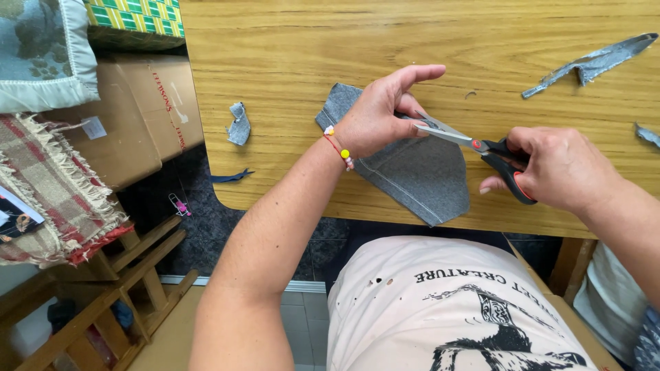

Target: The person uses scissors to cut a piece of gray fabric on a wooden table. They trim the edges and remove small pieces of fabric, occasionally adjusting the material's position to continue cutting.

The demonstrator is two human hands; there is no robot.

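Observation:
A grey piece of fabric (419,175) with a stitched seam lies on the wooden table (289,55) near its front edge. My left hand (378,113) presses down on the fabric's upper part, index finger stretched out, a beaded red bracelet on the wrist. My right hand (560,168) grips scissors (481,148) with black and red handles. The blades point left, slightly apart, their tips at the fabric beside my left thumb.
Grey fabric scraps lie on the table: a small one (239,125) at the left, a long strip (591,63) at the far right, another (647,134) at the right edge. A cardboard box (137,117), fringed plaid cloth (55,192) and wooden frame (117,288) stand left of the table.

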